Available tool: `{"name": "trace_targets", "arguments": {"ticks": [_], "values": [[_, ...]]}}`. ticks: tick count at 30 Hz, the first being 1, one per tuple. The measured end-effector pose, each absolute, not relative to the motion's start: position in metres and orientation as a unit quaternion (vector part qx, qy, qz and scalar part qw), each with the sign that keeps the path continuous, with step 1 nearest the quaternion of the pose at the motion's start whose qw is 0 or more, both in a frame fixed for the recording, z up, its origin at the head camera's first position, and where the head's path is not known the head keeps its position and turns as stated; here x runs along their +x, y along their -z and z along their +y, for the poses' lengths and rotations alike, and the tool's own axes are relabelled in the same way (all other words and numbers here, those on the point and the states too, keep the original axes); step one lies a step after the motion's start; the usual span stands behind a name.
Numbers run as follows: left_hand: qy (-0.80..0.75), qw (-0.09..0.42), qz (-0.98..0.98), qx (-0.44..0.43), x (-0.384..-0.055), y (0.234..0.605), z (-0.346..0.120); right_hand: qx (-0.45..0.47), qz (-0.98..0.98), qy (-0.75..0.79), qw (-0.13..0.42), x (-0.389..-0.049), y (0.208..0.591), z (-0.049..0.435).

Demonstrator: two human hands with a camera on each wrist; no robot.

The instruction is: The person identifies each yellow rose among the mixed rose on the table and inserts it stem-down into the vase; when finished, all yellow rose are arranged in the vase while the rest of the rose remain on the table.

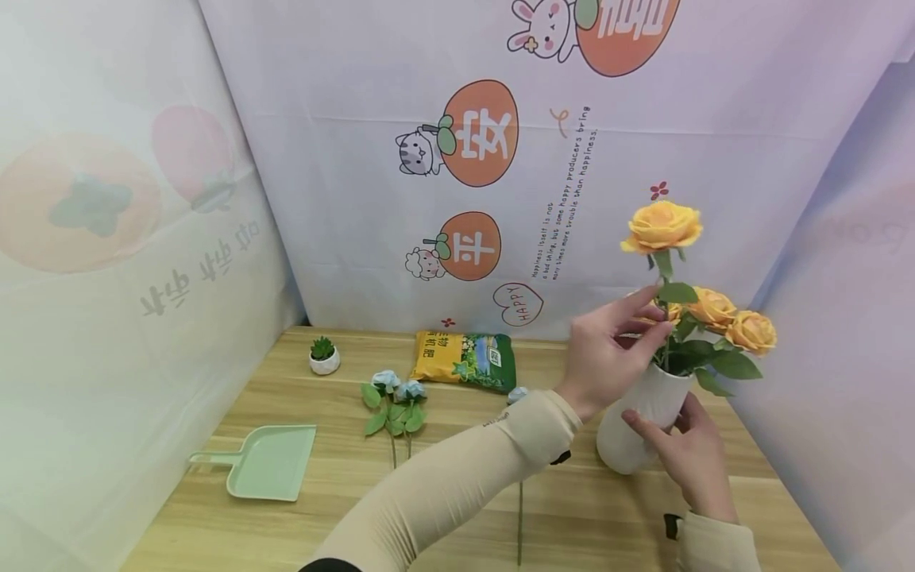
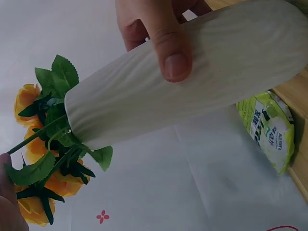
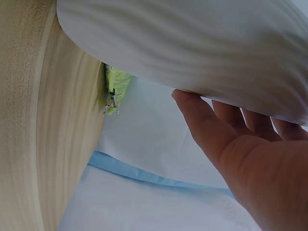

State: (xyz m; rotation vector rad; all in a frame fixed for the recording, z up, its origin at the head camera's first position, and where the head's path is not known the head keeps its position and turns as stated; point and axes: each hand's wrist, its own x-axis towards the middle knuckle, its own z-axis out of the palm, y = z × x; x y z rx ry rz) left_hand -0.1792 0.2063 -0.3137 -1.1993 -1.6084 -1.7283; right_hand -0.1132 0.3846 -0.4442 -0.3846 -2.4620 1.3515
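Note:
A white ribbed vase tilts above the wooden table, held by my right hand around its side. My left hand pinches the stem of a yellow rose just above the mouth. That rose stands higher than the other yellow roses, which rest in the vase among green leaves. In the left wrist view, the right thumb lies along the vase, and only fingertips of the left hand show at the edge. The right wrist view shows the right hand against the vase's side.
Blue roses lie left of the arm, and another blue rose is partly behind it. A yellow-green packet, a small potted plant and a green dustpan sit on the table. A light green packet lies behind the vase.

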Motion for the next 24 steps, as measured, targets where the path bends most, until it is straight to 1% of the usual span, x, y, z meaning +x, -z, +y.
{"name": "trace_targets", "arguments": {"ticks": [5,8,12,24], "values": [[0.579,0.252,-0.616,-0.472,-0.181,0.324,0.209,-0.128,-0.857,-0.475,0.155,-0.113,0.444,0.384],[0.548,0.268,-0.64,-0.468,-0.183,0.329,0.211,-0.129,-0.857,-0.476,0.15,-0.113,0.443,0.384],[0.527,0.272,-0.66,-0.46,-0.185,0.336,0.214,-0.132,-0.858,-0.477,0.141,-0.113,0.443,0.385],[0.505,0.252,-0.692,-0.45,-0.186,0.349,0.22,-0.135,-0.86,-0.474,0.133,-0.111,0.442,0.386]]}}
